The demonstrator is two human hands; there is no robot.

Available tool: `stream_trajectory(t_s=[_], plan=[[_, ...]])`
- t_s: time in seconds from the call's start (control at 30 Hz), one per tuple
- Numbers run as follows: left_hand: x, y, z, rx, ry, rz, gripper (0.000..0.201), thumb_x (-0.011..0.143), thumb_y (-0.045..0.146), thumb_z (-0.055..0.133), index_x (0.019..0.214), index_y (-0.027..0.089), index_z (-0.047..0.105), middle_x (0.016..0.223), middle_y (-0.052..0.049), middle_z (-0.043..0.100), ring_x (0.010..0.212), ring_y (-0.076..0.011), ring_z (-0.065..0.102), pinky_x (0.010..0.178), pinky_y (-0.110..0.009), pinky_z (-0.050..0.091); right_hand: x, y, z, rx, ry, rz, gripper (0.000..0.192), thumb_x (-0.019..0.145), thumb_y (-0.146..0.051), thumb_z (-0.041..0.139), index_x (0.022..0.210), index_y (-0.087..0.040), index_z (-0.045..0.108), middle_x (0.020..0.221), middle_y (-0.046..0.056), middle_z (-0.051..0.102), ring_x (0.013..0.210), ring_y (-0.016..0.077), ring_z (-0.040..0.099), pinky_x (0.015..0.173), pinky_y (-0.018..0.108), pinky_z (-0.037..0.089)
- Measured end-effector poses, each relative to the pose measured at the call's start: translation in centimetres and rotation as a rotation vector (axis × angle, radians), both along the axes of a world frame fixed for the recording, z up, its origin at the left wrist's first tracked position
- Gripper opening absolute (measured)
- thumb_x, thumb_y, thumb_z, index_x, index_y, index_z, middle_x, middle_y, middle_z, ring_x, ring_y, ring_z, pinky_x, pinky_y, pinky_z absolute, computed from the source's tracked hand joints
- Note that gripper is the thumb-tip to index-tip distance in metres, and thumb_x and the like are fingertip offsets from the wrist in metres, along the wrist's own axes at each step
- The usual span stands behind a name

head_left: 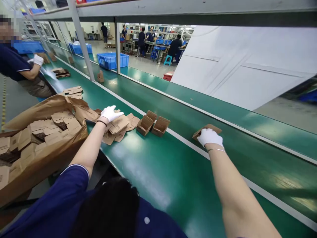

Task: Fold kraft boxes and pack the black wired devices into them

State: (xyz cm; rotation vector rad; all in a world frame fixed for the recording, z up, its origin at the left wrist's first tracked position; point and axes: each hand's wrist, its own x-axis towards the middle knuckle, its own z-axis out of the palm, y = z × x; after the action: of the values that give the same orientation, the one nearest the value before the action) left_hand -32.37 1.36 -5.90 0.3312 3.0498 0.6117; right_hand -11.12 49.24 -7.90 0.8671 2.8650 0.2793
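My left hand [111, 114], in a white glove, lies over a loose pile of flattened cardboard boxes [120, 125]. Its thumb is raised and its fingers stretch out to the right, touching the top pieces. Far to the right, my gloved right hand [211, 137] grips a small brown cardboard box [215, 128] at the white line on the green belt; the hand covers much of it. Between my hands stand two folded cardboard boxes with raised flaps, the left box [145, 124] and the right box [160, 126].
A large paper-lined carton [81, 127] full of flattened boxes stands at my left. Metal posts [80, 39] rise along the green work surface [148, 162]. A co-worker [15, 62] stands at the far left. A blue crate [112, 61] sits beyond the belt.
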Motion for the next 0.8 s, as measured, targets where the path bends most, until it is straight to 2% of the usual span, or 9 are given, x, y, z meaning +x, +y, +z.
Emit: stream_trajectory(t_s=[0.1, 0.17, 0.27, 0.4, 0.47, 0.53, 0.63, 0.7, 0.8], plan=[[1.2, 1.2, -0.4, -0.033, 0.021, 0.081, 0.089, 0.065, 0.067, 0.078, 0.132, 0.013, 0.055, 0.126, -0.021, 0.063, 0.115, -0.0355, 0.06, 0.096, -0.043, 0.047, 0.7, -2.8, 1.4, -0.025, 0.185, 0.083, 0.038, 0.097, -0.041, 0.043, 0.117, -0.015, 0.061, 0.121, 0.024, 0.06, 0.107, 0.0358, 0.061, 0.072, 0.045, 0.048], [1.3, 1.7, -0.6, -0.013, 0.076, 0.098, 0.073, 0.071, 0.061, 0.075, 0.125, 0.014, 0.059, 0.121, -0.019, 0.065, 0.112, -0.0342, 0.062, 0.094, -0.04, 0.048, 1.4, -4.8, 1.8, -0.048, 0.306, 0.167, 0.038, 0.097, -0.048, 0.037, 0.109, -0.023, 0.062, 0.115, 0.022, 0.062, 0.098, 0.0352, 0.063, 0.065, 0.046, 0.045], [0.8, 1.6, 0.0, 0.031, 0.158, 0.123, 0.05, 0.086, 0.05, 0.066, 0.119, 0.013, 0.061, 0.116, -0.016, 0.068, 0.11, -0.0299, 0.064, 0.094, -0.037, 0.048, 2.5, -7.6, 1.5, -0.148, 0.515, 0.334, 0.041, 0.088, -0.059, 0.041, 0.107, -0.029, 0.062, 0.109, 0.02, 0.065, 0.093, 0.0359, 0.064, 0.062, 0.049, 0.045], [2.2, 1.7, 2.4, 0.194, 0.355, 0.118, 0.048, 0.099, 0.047, 0.046, 0.133, 0.014, 0.052, 0.133, -0.018, 0.061, 0.123, -0.0271, 0.058, 0.103, -0.036, 0.045, 3.8, -12.3, 1.5, -0.37, 0.808, 0.422, 0.058, 0.079, -0.07, 0.047, 0.115, -0.03, 0.066, 0.123, 0.014, 0.066, 0.112, 0.0425, 0.061, 0.089, 0.065, 0.048], [4.5, 3.0, 3.5, 0.411, 0.521, 0.005, 0.049, 0.099, 0.05, 0.046, 0.133, 0.014, 0.053, 0.133, -0.017, 0.061, 0.124, -0.0268, 0.058, 0.107, -0.037, 0.044, 4.2, -15.2, 1.9, -0.575, 0.908, 0.362, 0.062, 0.076, -0.071, 0.056, 0.122, -0.03, 0.066, 0.132, 0.012, 0.064, 0.122, 0.0412, 0.058, 0.104, 0.065, 0.043], [7.6, 5.2, 4.0, 0.62, 0.63, -0.193, 0.047, 0.098, 0.051, 0.049, 0.128, 0.016, 0.058, 0.127, -0.015, 0.065, 0.121, -0.0266, 0.06, 0.108, -0.038, 0.045, 4.2, -18.2, 2.5, -0.875, 0.956, 0.318, 0.071, 0.075, -0.068, 0.066, 0.134, -0.03, 0.061, 0.138, 0.012, 0.062, 0.122, 0.0369, 0.06, 0.107, 0.061, 0.043], [12.0, 8.8, 3.5, 0.745, 0.553, -0.435, 0.046, 0.097, 0.05, 0.049, 0.126, 0.016, 0.061, 0.123, -0.014, 0.068, 0.12, -0.0271, 0.062, 0.108, -0.039, 0.047, 3.9, -21.9, 3.0, -1.278, 1.028, 0.339, 0.083, 0.072, -0.059, 0.076, 0.144, -0.027, 0.051, 0.146, 0.014, 0.055, 0.125, 0.0309, 0.06, 0.107, 0.052, 0.048], [14.0, 10.3, 2.6, 0.833, 0.446, -0.499, 0.044, 0.099, 0.047, 0.045, 0.123, 0.015, 0.063, 0.123, -0.015, 0.068, 0.119, -0.027, 0.063, 0.108, -0.04, 0.048, 3.6, -23.2, 2.9, -1.362, 1.11, 0.304, 0.079, 0.071, -0.054, 0.079, 0.141, -0.026, 0.055, 0.146, 0.014, 0.055, 0.129, 0.0294, 0.057, 0.108, 0.048, 0.047], [15.7, 11.3, 1.3, 1.017, 0.206, -0.57, 0.038, 0.1, 0.042, 0.041, 0.111, 0.017, 0.067, 0.118, -0.013, 0.071, 0.115, -0.0238, 0.065, 0.108, -0.038, 0.049, 3.5, -23.5, 2.2, -1.307, 1.227, 0.181, 0.057, 0.073, -0.052, 0.078, 0.12, -0.021, 0.068, 0.142, 0.014, 0.058, 0.128, 0.0293, 0.057, 0.108, 0.048, 0.047]])
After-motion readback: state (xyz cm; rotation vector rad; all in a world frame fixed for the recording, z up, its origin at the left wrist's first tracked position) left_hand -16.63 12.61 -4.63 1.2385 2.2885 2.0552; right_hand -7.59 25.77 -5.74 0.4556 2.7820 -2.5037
